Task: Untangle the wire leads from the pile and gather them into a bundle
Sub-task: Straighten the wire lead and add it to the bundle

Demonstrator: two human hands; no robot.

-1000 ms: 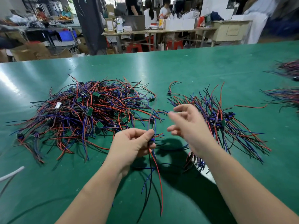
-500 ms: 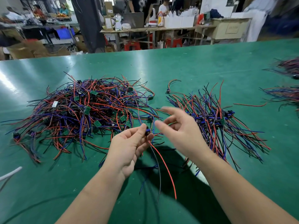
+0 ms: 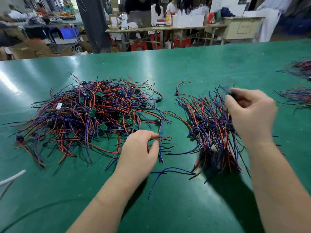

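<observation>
A big tangled pile of red, blue and black wire leads [image 3: 87, 118] with small green boards lies on the left of the green table [image 3: 193, 68]. My left hand [image 3: 139, 148] rests at the pile's near right edge, thumb and forefinger pinching a few lead ends there. To the right lies the gathered bundle [image 3: 210, 128], its dark connectors lined up across the middle. Blurred by motion, my right hand [image 3: 249, 113] hovers over the bundle with curled fingers, holding a wire lead by its dark connector at the fingertips.
A loose blue lead [image 3: 161, 174] lies between my forearms, and a single lead [image 3: 178, 91] sits behind the bundle. More wire bundles [image 3: 297, 98] lie at the right edge. A white cable [image 3: 11, 177] enters at lower left. Benches and people stand beyond the table.
My right hand swung right from the centre to over the bundle, carrying a lead. My left hand let that lead go and dropped to the pile's edge, pinching new wires.
</observation>
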